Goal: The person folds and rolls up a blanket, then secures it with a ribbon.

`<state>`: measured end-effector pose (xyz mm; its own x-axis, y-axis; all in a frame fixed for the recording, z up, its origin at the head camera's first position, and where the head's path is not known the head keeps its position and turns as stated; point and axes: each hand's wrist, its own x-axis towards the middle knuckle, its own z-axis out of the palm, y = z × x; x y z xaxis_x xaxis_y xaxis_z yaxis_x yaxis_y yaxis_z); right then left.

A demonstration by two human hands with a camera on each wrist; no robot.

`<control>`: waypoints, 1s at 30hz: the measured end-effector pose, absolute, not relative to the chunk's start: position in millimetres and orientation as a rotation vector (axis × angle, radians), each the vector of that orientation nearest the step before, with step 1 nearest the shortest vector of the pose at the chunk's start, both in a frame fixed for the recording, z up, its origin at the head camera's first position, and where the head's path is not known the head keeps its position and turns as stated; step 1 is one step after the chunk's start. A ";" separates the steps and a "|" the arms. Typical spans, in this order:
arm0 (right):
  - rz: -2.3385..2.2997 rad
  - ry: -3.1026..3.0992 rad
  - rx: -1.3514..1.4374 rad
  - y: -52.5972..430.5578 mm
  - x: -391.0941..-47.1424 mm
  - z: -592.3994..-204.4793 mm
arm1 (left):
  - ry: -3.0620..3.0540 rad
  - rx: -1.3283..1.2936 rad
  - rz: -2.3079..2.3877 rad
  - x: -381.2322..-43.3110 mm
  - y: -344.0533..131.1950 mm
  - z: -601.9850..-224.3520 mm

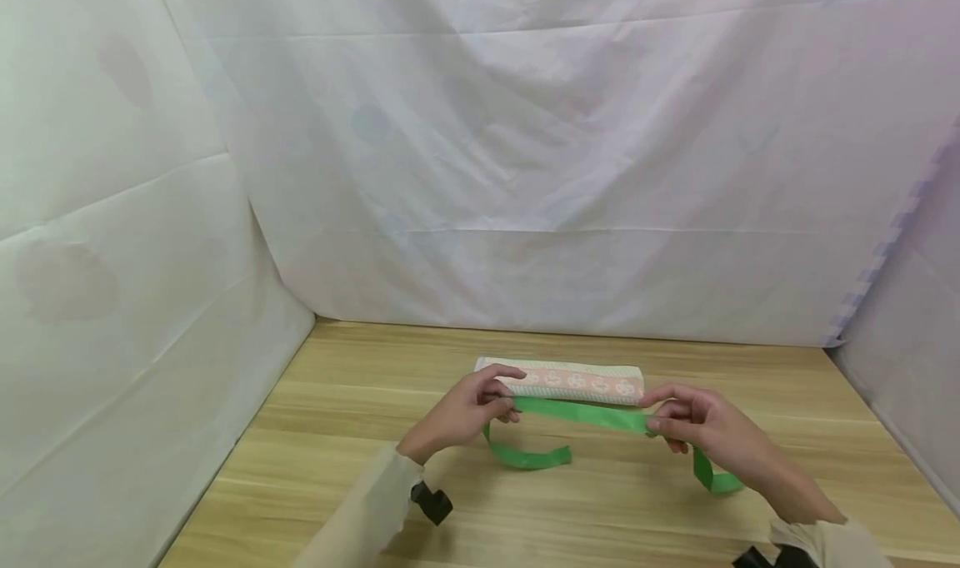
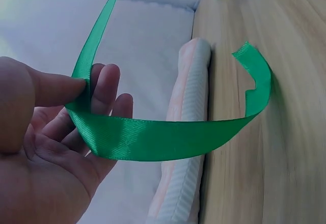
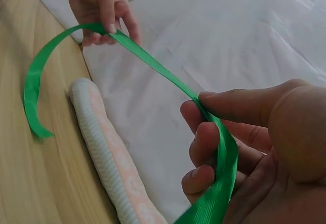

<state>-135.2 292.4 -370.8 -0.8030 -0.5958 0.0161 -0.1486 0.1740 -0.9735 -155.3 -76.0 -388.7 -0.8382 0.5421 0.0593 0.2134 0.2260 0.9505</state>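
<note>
A green ribbon [image 1: 581, 412] stretches between my two hands above the table. My left hand [image 1: 467, 410] pinches it between thumb and fingers, and one loose end [image 2: 260, 81] curls down toward the tabletop. With thumb and fingertips my right hand [image 1: 708, 428] pinches the ribbon farther along; its other end [image 1: 716, 478] hangs below that hand. Just behind the stretched part lies a rolled towel [image 1: 573, 379], pink and white with pale patterned motifs and a striped edge. In the right wrist view the rolled towel [image 3: 112, 147] lies below the taut ribbon.
A wood-grain table [image 1: 337, 435] carries everything. White cloth sheets hang behind it [image 1: 525, 176] and at its left [image 1: 112, 260] and right sides. Black wrist cameras, one of them at the left sleeve [image 1: 431, 501], sit below the hands.
</note>
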 end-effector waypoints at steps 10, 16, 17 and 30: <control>-1.638 2.108 -0.648 311.1 -135.1 -375.1 | 2.313 0.636 1.630 -152.2 -104.5 -389.2; -1.629 2.130 -0.611 328.0 -135.1 -380.6 | 2.333 0.610 1.657 -149.2 -125.4 -385.1; -1.627 2.135 -0.607 330.9 -135.2 -381.8 | 2.337 0.606 1.658 -148.7 -128.8 -384.2; -1.611 2.192 -0.563 361.6 -135.4 -391.1 | 2.331 0.468 1.694 -144.7 -165.6 -382.8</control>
<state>-135.4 361.6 -391.1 -0.8554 -0.5153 -0.0531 -0.1031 0.2697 -0.9574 -144.7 -165.6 -382.8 -0.9247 0.3805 0.0078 0.1250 0.2843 0.9506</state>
